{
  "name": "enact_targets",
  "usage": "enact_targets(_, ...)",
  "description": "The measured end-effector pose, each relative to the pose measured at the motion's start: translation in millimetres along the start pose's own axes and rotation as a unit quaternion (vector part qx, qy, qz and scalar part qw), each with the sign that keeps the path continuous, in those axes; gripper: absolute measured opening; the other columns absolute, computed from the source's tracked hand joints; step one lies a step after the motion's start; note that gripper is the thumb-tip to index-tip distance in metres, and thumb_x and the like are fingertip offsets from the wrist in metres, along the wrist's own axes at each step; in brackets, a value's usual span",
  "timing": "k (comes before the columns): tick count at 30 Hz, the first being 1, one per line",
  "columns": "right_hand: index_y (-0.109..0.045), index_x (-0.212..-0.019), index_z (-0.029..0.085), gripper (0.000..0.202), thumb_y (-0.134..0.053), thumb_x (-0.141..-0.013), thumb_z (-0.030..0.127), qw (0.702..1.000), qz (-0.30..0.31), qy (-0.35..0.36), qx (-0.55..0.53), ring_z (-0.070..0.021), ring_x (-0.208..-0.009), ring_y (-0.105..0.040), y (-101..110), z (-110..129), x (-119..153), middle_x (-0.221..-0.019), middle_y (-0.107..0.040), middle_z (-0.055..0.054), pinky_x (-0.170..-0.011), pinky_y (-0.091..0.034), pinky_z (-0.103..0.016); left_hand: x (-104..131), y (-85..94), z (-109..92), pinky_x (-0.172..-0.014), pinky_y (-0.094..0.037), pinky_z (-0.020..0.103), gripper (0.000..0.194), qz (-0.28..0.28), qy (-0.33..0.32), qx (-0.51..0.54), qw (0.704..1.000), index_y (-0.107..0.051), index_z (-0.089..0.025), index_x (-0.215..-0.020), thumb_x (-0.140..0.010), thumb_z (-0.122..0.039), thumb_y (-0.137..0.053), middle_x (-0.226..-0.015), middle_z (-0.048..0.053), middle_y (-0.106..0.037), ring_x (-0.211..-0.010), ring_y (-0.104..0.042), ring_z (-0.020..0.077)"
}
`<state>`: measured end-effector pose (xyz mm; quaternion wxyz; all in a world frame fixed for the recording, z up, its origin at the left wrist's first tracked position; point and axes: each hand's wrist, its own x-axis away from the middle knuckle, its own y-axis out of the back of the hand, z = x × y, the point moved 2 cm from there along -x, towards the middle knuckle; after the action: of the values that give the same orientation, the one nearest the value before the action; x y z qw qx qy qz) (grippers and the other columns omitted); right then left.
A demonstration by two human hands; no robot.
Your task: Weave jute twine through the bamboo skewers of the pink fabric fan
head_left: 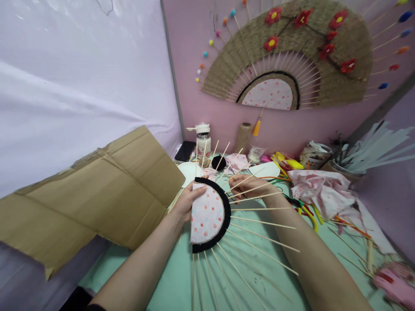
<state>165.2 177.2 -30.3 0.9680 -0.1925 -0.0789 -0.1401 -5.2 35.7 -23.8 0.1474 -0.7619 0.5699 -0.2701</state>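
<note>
One half-round fan panel [207, 216], faced in white cloth with small red-pink motifs, held over the table before me, straight edge to my left. Black band [227, 211] around its curve; pale thin sticks [259, 209] radiating from it upward, rightward and toward me. My left hand [188, 201]: clasping the panel at its straight edge, thumb on the patterned face. My right hand [241, 186]: fingers curled among the upper sticks, just beside the band; whether they pinch anything I cannot tell. Just beyond the sticks: a black ball of yarn [218, 163]. Beneath: a pale green tabletop [165, 276]. Left: a large creased cardboard sheet [97, 190], tilted. At the back: a dark phone [184, 151], a white bottle [203, 144] with lid raised, a brown spool [244, 138]. Right: crumpled pink patterned cloth [319, 190], yellow-handled pliers [314, 220], translucent white rods [379, 147] standing in a container. On the pink wall: a large woven fan [343, 86] with red flowers, colored balls on its stick ends and an orange tassel [257, 128] below.
</note>
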Motion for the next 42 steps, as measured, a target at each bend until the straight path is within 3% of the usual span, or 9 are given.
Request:
enact_targets(5,-0.050,-0.072,0.016,0.020,-0.064,-0.078,0.028,0.999,0.038,-0.003,0.008,-0.0107,-0.046,-0.055,-4.2,-0.3,1.4,-0.052,-0.056,0.002,-0.046,-0.046,-0.022,-1.5,4.0,1.7,-0.065,-0.052,0.031,0.017,0.037,0.102,0.017,0.994,-0.063,-0.010,-0.082,-0.065,-0.011,-0.065,-0.072,0.009,-0.071,-0.062,-0.067,0.0186)
enact_targets(9,-0.049,-0.073,0.015,0.019,-0.064,-0.078,0.026,0.999,0.019,-0.012,0.036,-0.0112,-0.046,-0.058,-3.8,-0.9,1.7,-0.052,-0.056,0.003,-0.042,-0.042,-0.019,-1.6,6.0,5.2,-0.061,-0.051,0.029,0.008,0.034,0.173,0.000,0.984,-0.064,-0.007,-0.074,-0.067,-0.011,-0.061,-0.067,0.011,-0.070,-0.057,-0.066,0.0190)
enact_targets(14,-0.048,-0.072,0.016,0.023,-0.066,-0.075,0.029,0.999,0.012,-0.010,0.028,-0.0113,-0.045,-0.057,-8.3,1.6,2.6,-0.051,-0.056,0.003,-0.043,-0.044,-0.020,-2.9,3.9,4.9,-0.066,-0.051,0.029,0.008,0.033,0.137,0.018,0.990,-0.064,-0.009,-0.076,-0.069,-0.010,-0.061,-0.071,0.010,-0.071,-0.060,-0.067,0.0180)
enact_targets(20,-0.048,-0.073,0.018,0.023,-0.068,-0.072,0.031,0.999,-0.023,-0.025,0.021,-0.0129,-0.048,-0.060,-1.5,3.7,2.2,-0.052,-0.057,0.004,-0.047,-0.047,-0.023,-2.2,4.9,3.2,-0.069,-0.051,0.030,0.010,0.041,0.147,0.060,0.986,-0.065,-0.008,-0.076,-0.070,-0.011,-0.058,-0.071,0.011,-0.071,-0.064,-0.068,0.0193)
enact_targets(24,-0.050,-0.074,0.018,0.023,-0.067,-0.073,0.033,0.998,-0.055,0.010,0.020,-0.0143,-0.050,-0.061,10.8,6.9,5.9,-0.054,-0.059,0.002,-0.050,-0.051,-0.027,-2.0,7.7,3.2,-0.074,-0.050,0.032,0.015,0.060,0.148,0.075,0.984,-0.066,-0.007,-0.080,-0.070,-0.013,-0.057,-0.075,0.012,-0.072,-0.068,-0.068,0.0212)
enact_targets(32,-0.056,-0.079,0.014,0.019,-0.067,-0.075,0.029,0.995,-0.057,0.085,0.017,-0.0194,-0.075,-0.067,15.4,21.2,25.3,-0.080,-0.065,-0.006,-0.066,-0.054,-0.033,-5.0,10.2,1.7,-0.080,-0.050,0.035,0.018,0.014,0.130,0.083,0.988,-0.066,-0.008,-0.086,-0.072,-0.016,-0.058,-0.078,0.011,-0.072,-0.072,-0.068,0.0221)
enact_targets(36,-0.053,-0.078,0.016,0.019,-0.067,-0.076,0.029,0.989,-0.105,0.105,0.001,-0.0112,-0.062,-0.058,26.7,24.2,32.8,-0.076,-0.061,-0.003,-0.050,-0.046,-0.022,-5.4,6.4,-0.7,-0.087,-0.047,0.038,0.034,0.058,0.092,0.109,0.988,-0.062,-0.013,-0.107,-0.073,-0.016,-0.055,-0.092,0.010,-0.071,-0.084,-0.068,0.0218)
enact_targets(39,-0.048,-0.072,0.017,0.024,-0.069,-0.074,0.029,0.982,-0.138,0.129,-0.022,-0.0042,-0.043,-0.036,38.4,26.3,37.8,-0.056,-0.044,0.005,-0.037,-0.025,-0.015,-5.7,6.4,-0.2,-0.090,-0.046,0.037,0.038,0.056,0.090,0.105,0.989,-0.061,-0.012,-0.110,-0.073,-0.016,-0.056,-0.090,0.010,-0.071,-0.087,-0.067,0.0222)
enact_targets(42,-0.043,-0.069,0.018,0.029,-0.068,-0.074,0.031,0.973,-0.169,0.150,-0.038,-0.0025,-0.041,-0.022,46.3,30.9,42.2,-0.053,-0.033,0.008,-0.036,-0.016,-0.015,-5.3,6.2,-0.2,-0.089,-0.047,0.035,0.041,0.054,0.084,0.104,0.990,-0.059,-0.012,-0.113,-0.072,-0.015,-0.056,-0.092,0.009,-0.072,-0.087,-0.067,0.0216)
